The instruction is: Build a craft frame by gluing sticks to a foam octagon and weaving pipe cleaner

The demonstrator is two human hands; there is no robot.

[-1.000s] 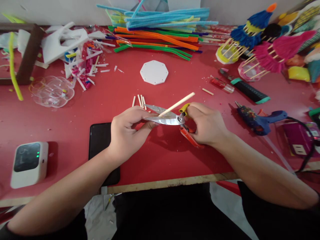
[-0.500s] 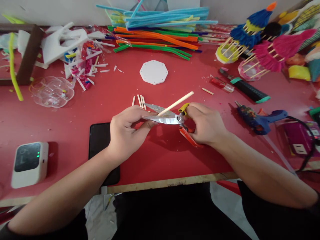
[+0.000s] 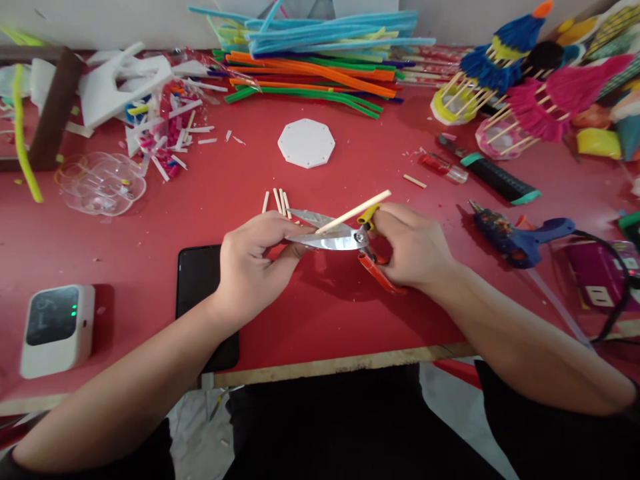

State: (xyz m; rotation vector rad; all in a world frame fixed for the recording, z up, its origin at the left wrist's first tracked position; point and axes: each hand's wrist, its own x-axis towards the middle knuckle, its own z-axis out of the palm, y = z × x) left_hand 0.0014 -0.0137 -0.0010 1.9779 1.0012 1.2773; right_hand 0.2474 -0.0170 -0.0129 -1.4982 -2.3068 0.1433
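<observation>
Your left hand (image 3: 253,270): fingers pinching stick (image 3: 356,211), set between parted blades of scissors (image 3: 345,240). Your right hand (image 3: 417,245): fingers wrapped around handles (image 3: 376,272). Both nearer worktop's (image 3: 305,320) front edge.

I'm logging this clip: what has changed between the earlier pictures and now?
The free end of the pale stick has dipped slightly toward the yellow handle of the scissors. Nothing was taken or let go: the left hand still holds the stick, the right hand the open scissors. The white disc and short sticks stayed put.
</observation>
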